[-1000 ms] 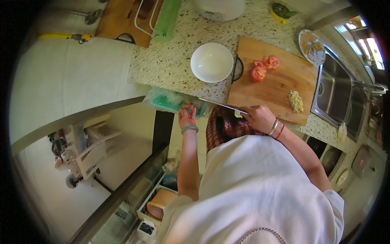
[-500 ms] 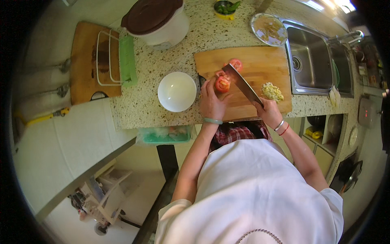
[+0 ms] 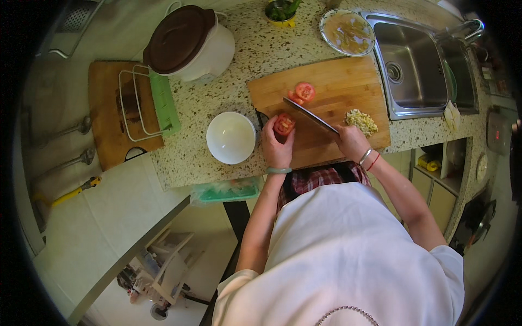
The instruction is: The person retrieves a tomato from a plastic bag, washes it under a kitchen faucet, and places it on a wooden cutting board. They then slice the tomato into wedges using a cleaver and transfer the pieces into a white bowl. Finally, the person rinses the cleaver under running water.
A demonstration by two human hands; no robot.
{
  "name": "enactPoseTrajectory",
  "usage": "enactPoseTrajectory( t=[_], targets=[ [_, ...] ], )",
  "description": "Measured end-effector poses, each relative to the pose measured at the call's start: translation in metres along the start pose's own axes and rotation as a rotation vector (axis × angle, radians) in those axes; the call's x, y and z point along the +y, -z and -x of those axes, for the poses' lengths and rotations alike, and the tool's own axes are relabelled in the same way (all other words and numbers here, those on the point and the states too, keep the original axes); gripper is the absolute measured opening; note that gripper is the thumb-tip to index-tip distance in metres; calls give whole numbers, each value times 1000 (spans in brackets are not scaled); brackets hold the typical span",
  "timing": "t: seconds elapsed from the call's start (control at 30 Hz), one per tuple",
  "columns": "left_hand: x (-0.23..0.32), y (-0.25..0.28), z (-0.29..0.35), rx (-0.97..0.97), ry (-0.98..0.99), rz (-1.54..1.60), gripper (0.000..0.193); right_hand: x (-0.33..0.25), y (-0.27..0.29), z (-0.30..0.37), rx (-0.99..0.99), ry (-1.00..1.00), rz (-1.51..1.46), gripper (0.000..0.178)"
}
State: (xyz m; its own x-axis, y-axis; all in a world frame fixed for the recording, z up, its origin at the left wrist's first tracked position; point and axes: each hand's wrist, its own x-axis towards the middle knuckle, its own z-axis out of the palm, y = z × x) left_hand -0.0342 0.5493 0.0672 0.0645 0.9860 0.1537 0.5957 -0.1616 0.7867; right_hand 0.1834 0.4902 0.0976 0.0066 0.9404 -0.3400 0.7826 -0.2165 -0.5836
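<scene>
My left hand [image 3: 278, 145] is closed round a cut tomato [image 3: 284, 124] at the left part of the wooden cutting board [image 3: 326, 79], its cut face showing. In my right hand [image 3: 352, 142] is the handle of a kitchen knife [image 3: 311, 114], whose blade slants up and left across the board. Just beyond the blade tip lie more cut tomato pieces [image 3: 305, 92], apart from the held one. A small heap of chopped pale yellow-white bits [image 3: 361, 123] sits on the board beside my right hand.
A white bowl [image 3: 231, 138] stands left of the board. Behind it is a white pot with a brown lid [image 3: 179, 39]. Farther back are a small bowl of green peppers [image 3: 282, 12] and a plate of pale strips [image 3: 348, 32]. The steel sink [image 3: 413, 65] is at the right.
My left hand has drawn the held tomato nearer and slightly left, away from the other pieces. The knife is now separated from the tomato, its blade turned flatter. The head view has shifted slightly.
</scene>
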Motion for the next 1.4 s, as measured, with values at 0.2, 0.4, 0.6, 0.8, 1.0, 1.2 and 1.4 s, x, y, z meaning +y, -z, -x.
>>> enactPoseTrajectory(
  t=[0.2, 0.4, 0.6, 0.8, 1.0, 1.2, 1.4],
  targets=[
    [14, -10, -13, -2, -109, -82, 52, -9, 11, 6, 44, 13, -65, 19],
    [12, -9, -13, 16, 6, -76, 49, -22, 8, 15, 21, 49, 14, 24],
    [9, -12, -14, 21, -25, -30, 47, -23, 11, 19, 76, 61, -9, 24],
    [9, -15, -14, 28, -29, -6, 47, -26, 16, 22, 41, 57, 81, 29],
    [3, -17, -14, 69, -5, -11, 43, -35, 21, 29, 24, 61, 205, 30],
    [2, -20, -15, 75, 36, 47, 37, -36, 25, 24, -36, 59, 242, 20],
    [14, -17, -20, 50, -12, -51, 36, -47, 27, 8, -101, 10, 240, 16]
  ],
)
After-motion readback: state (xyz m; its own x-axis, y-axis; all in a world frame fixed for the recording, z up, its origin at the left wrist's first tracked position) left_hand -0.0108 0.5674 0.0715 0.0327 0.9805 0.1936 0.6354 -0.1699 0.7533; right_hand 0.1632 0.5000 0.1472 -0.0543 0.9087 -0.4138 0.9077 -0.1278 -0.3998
